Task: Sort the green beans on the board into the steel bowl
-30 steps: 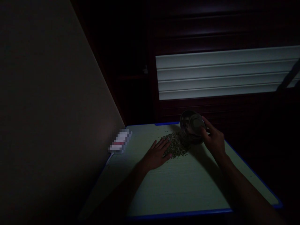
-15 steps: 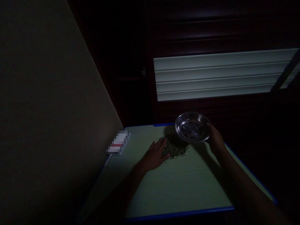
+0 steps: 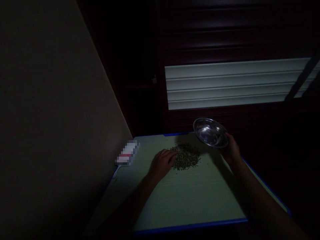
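A loose pile of small greenish-brown grains [image 3: 187, 159] lies on the pale green tabletop [image 3: 190, 196]. At its left edge is my left hand [image 3: 163, 164], the fingers curled inward and the thumb close to them; whatever they close on is hidden. My right hand [image 3: 232, 150] grips a shiny metal bowl [image 3: 211, 133] by its right rim. The bowl is held above the table, behind and to the right of the pile, tilted to the left. A few tiny specks show on its inner surface.
A white object with a red band [image 3: 127, 155], blurred out, lies at the table's left edge with a white cord or handle. A beige wall [image 3: 62, 100] stands on the left. Behind the table is dark wood panelling with white slats [image 3: 225, 85]. The room is dim.
My left hand has drawn its spread fingers in and curled them at the pile's edge. My right hand has shifted the bowl slightly right and tilted it more.
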The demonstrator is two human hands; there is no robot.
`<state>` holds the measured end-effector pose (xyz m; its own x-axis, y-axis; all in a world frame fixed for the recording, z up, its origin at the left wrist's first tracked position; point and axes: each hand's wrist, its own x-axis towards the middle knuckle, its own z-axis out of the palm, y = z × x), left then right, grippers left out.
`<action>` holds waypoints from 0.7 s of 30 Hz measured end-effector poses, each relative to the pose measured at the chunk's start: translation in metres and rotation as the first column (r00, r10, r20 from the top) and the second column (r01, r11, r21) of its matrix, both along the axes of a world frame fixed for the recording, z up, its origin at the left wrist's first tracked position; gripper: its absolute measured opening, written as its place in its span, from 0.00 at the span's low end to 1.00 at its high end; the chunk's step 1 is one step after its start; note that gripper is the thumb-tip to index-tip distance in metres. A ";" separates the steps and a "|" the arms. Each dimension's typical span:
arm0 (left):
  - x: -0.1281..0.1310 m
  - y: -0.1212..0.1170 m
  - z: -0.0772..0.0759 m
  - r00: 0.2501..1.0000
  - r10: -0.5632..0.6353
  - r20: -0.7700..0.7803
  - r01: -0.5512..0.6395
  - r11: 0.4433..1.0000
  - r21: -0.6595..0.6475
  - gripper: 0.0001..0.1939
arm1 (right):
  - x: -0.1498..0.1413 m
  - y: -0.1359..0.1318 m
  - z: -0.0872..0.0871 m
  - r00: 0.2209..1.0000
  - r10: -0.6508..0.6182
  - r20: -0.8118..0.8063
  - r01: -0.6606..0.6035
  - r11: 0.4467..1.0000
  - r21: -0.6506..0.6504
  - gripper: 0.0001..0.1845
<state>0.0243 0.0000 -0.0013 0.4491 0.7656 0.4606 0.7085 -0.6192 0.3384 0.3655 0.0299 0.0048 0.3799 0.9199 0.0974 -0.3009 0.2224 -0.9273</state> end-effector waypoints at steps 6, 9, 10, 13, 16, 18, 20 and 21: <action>-0.002 0.003 -0.007 0.999 0.025 0.036 -0.025 1.000 0.003 0.15 | -0.003 0.001 0.000 1.000 0.024 0.007 -0.025 0.999 0.021 0.23; -0.002 0.004 -0.012 0.998 0.040 0.058 -0.039 0.999 -0.015 0.16 | -0.006 0.002 0.002 1.000 0.030 0.003 -0.030 0.999 0.022 0.23; -0.002 0.004 -0.012 0.997 0.038 0.062 -0.037 0.999 -0.022 0.16 | -0.008 0.002 0.002 1.000 0.029 0.001 -0.029 0.999 0.021 0.22; -0.002 0.003 -0.011 0.998 0.010 0.060 -0.008 0.999 -0.039 0.16 | -0.013 0.000 0.002 1.000 0.014 0.001 -0.014 1.000 0.019 0.23; -0.001 0.001 -0.007 0.998 -0.005 0.062 0.009 0.999 -0.051 0.18 | -0.018 -0.003 0.002 1.000 -0.008 0.027 0.007 1.000 0.015 0.22; -0.001 0.000 -0.005 0.997 0.008 0.076 -0.003 0.998 -0.058 0.17 | -0.022 -0.006 0.005 0.997 -0.008 0.072 0.007 1.000 0.015 0.22; -0.002 -0.001 -0.002 0.995 0.037 0.096 -0.030 0.997 -0.067 0.16 | -0.026 -0.011 0.010 0.991 -0.013 0.137 0.008 0.999 0.039 0.22; -0.003 -0.001 -0.001 0.993 0.056 0.105 -0.048 0.996 -0.075 0.15 | -0.027 -0.015 0.012 0.985 -0.017 0.172 0.007 0.999 0.054 0.22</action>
<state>0.0218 -0.0007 -0.0023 0.3587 0.8198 0.4463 0.6966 -0.5534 0.4566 0.3382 0.0145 0.0173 0.3642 0.9071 0.2111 -0.1345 0.2755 -0.9519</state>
